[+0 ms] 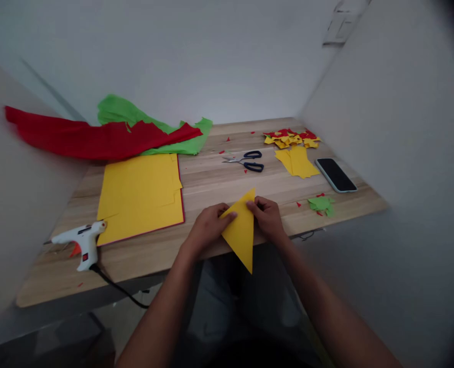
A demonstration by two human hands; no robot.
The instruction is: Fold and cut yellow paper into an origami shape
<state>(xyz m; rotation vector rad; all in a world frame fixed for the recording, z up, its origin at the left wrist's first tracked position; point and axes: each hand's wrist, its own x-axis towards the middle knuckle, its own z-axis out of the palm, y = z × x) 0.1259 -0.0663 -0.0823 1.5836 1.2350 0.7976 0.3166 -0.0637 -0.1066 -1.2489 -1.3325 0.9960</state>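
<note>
Both hands hold a yellow paper triangle [242,231] over the near edge of the wooden table [211,179]. My left hand [207,227] pinches its left corner. On the right edge, near the top point, my right hand [267,217] grips the sheet. The triangle's lowest tip hangs past the table edge above my lap.
A stack of yellow sheets [140,194] lies to the left, with a white glue gun [81,243] and its cord at the near left. Red paper [96,135] and green paper [150,122] lie at the back. Scissors [248,160], yellow squares [298,161], cut scraps [290,138], a phone [335,175] and green bits [321,204] sit right.
</note>
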